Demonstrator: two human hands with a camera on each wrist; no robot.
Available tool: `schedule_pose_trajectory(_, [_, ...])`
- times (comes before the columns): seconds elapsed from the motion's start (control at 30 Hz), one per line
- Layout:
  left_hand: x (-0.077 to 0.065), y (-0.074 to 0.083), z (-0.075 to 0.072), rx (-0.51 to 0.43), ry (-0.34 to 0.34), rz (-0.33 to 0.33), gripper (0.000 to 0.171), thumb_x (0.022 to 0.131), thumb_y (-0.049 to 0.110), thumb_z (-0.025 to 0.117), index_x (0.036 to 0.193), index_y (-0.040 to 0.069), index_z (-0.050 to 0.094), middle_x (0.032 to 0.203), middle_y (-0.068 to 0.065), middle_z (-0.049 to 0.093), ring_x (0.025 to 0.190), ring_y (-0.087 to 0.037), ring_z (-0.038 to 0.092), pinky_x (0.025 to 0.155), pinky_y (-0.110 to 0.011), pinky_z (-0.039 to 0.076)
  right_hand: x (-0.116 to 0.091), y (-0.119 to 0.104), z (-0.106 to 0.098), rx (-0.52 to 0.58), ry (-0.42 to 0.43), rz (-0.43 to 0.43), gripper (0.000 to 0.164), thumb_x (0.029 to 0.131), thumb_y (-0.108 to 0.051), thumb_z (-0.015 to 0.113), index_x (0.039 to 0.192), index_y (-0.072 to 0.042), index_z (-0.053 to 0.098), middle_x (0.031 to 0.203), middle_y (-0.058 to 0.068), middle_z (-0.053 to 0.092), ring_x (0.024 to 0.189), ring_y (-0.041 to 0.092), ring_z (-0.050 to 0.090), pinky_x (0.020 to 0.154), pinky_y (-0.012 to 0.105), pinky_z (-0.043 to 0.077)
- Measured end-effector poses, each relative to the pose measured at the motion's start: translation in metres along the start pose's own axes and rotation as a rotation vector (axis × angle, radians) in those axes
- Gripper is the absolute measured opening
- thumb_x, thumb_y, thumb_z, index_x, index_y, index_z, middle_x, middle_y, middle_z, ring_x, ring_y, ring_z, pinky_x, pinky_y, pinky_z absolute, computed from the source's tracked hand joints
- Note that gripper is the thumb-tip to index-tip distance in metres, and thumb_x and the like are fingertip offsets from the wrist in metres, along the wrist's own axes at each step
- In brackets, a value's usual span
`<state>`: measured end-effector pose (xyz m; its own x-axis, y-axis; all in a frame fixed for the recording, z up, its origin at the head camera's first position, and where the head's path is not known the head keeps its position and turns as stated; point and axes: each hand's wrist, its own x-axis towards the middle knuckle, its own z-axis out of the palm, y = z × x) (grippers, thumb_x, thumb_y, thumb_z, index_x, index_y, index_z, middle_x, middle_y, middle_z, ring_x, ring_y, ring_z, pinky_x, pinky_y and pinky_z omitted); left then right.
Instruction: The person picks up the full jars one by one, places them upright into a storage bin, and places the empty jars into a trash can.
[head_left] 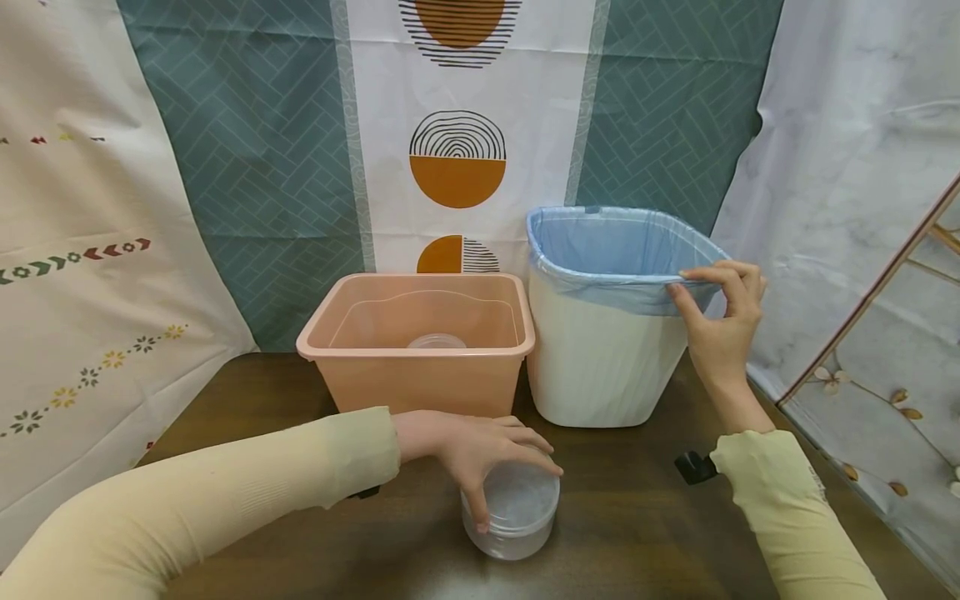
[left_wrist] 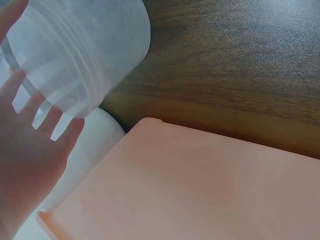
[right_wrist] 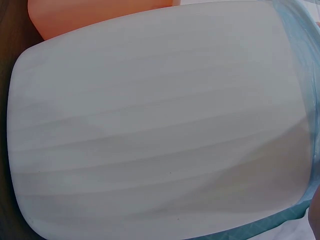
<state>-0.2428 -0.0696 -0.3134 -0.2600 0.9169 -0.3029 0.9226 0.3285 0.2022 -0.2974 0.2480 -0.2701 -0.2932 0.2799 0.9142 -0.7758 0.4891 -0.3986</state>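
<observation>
A clear, round plastic jar (head_left: pixel 517 540) with a lid stands on the table in front of me. My left hand (head_left: pixel 483 450) grips it from above, thumb on the near side and fingers spread round the far edge of the lid. In the left wrist view the fingertips touch the rim of the jar (left_wrist: pixel 117 37). Farther right, my right hand (head_left: pixel 723 321) pinches the rim of a white trash bin (head_left: pixel 600 358), where a blue bag liner (head_left: pixel 626 242) is folded over the edge. The right wrist view holds mostly the bin's side (right_wrist: pixel 160 120); the fingers are nearly out of it.
A pink plastic tub (head_left: pixel 420 379) stands left of the bin, close against it, with a round clear object (head_left: pixel 437 341) inside. Behind them hangs a patterned cloth (head_left: pixel 255 167). The dark wooden table (head_left: pixel 637 517) carries everything.
</observation>
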Motion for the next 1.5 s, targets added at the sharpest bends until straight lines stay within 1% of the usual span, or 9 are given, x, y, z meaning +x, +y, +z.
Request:
schedule_pose_trajectory(0.1, [0.001,0.001,-0.001,0.026,-0.005,-0.005,0.104,0.069,0.046,0.088,0.155,0.033,0.031,0.160,-0.001,0.029,0.138,-0.015,0.031,0.109,-0.028,0.033,0.000,-0.006,0.001,0.003,0.002,0.002,0.022,0.076,-0.002,0.079,0.091,0.010,0.069,0.101,-0.024,0.052,0.107,0.003,0.041,0.098,0.027,0.024])
schedule_pose_trajectory(0.37, [0.006,0.003,-0.002,0.067,-0.031,-0.019,0.102,0.066,0.047,0.088,0.150,0.036,0.032,0.152,0.001,0.032,0.133,-0.013,0.031,0.102,-0.026,0.034,0.000,-0.038,0.005,0.029,0.003,-0.001,0.019,0.077,0.005,0.074,0.091,0.014,0.066,0.099,-0.024,0.051,0.105,0.001,0.041,0.098,0.026,0.023])
schedule_pose_trajectory(0.6, [0.010,0.005,-0.006,0.056,-0.070,-0.023,0.101,0.066,0.045,0.089,0.149,0.036,0.032,0.150,0.002,0.031,0.131,-0.011,0.030,0.098,-0.024,0.035,0.000,-0.039,0.004,0.035,0.000,-0.004,0.019,0.077,0.004,0.074,0.091,0.015,0.065,0.099,-0.024,0.051,0.105,0.001,0.040,0.098,0.025,0.024])
schedule_pose_trajectory(0.7, [0.010,0.007,-0.012,0.041,-0.083,-0.023,0.100,0.067,0.045,0.088,0.149,0.036,0.032,0.149,0.003,0.032,0.129,-0.010,0.031,0.097,-0.024,0.035,0.000,-0.038,0.004,0.030,0.000,-0.002,0.019,0.077,0.005,0.074,0.091,0.014,0.065,0.099,-0.024,0.051,0.105,0.001,0.040,0.098,0.025,0.023])
schedule_pose_trajectory(0.83, [0.006,0.011,-0.031,0.027,-0.079,-0.032,0.099,0.067,0.044,0.087,0.149,0.036,0.032,0.148,0.002,0.033,0.125,-0.011,0.031,0.097,-0.025,0.034,0.000,-0.037,0.004,0.024,-0.002,-0.003,0.020,0.077,0.003,0.075,0.091,0.014,0.065,0.099,-0.024,0.051,0.105,0.000,0.041,0.099,0.026,0.023])
schedule_pose_trajectory(1.0, [0.002,0.018,-0.061,0.011,-0.060,-0.047,0.099,0.067,0.042,0.088,0.149,0.033,0.033,0.148,0.000,0.033,0.125,-0.015,0.031,0.098,-0.029,0.034,0.000,-0.033,0.003,0.020,-0.003,-0.007,0.021,0.078,0.000,0.076,0.091,0.014,0.066,0.100,-0.025,0.052,0.106,0.000,0.041,0.099,0.027,0.023])
schedule_pose_trajectory(1.23, [-0.004,0.028,-0.096,0.051,-0.074,-0.056,0.096,0.069,0.043,0.086,0.149,0.033,0.034,0.149,0.000,0.034,0.127,-0.018,0.033,0.102,-0.034,0.035,0.000,-0.013,0.002,0.008,0.004,-0.004,0.022,0.077,-0.001,0.078,0.091,0.012,0.068,0.100,-0.025,0.052,0.106,0.001,0.042,0.099,0.026,0.023])
schedule_pose_trajectory(1.33, [-0.007,0.031,-0.110,0.022,-0.085,-0.076,0.094,0.071,0.040,0.085,0.149,0.033,0.034,0.150,0.000,0.032,0.131,-0.019,0.030,0.104,-0.036,0.037,0.000,-0.005,0.001,0.004,0.006,-0.006,0.021,0.076,-0.001,0.079,0.091,0.011,0.069,0.100,-0.025,0.052,0.106,0.001,0.043,0.099,0.026,0.023])
schedule_pose_trajectory(1.5, [-0.013,0.035,-0.134,-0.033,-0.078,-0.115,0.092,0.072,0.036,0.085,0.149,0.033,0.034,0.150,0.001,0.031,0.136,-0.017,0.026,0.105,-0.036,0.040,-0.001,0.000,0.000,0.002,0.006,-0.003,0.021,0.076,-0.001,0.079,0.091,0.010,0.069,0.101,-0.024,0.053,0.106,0.002,0.043,0.099,0.026,0.023])
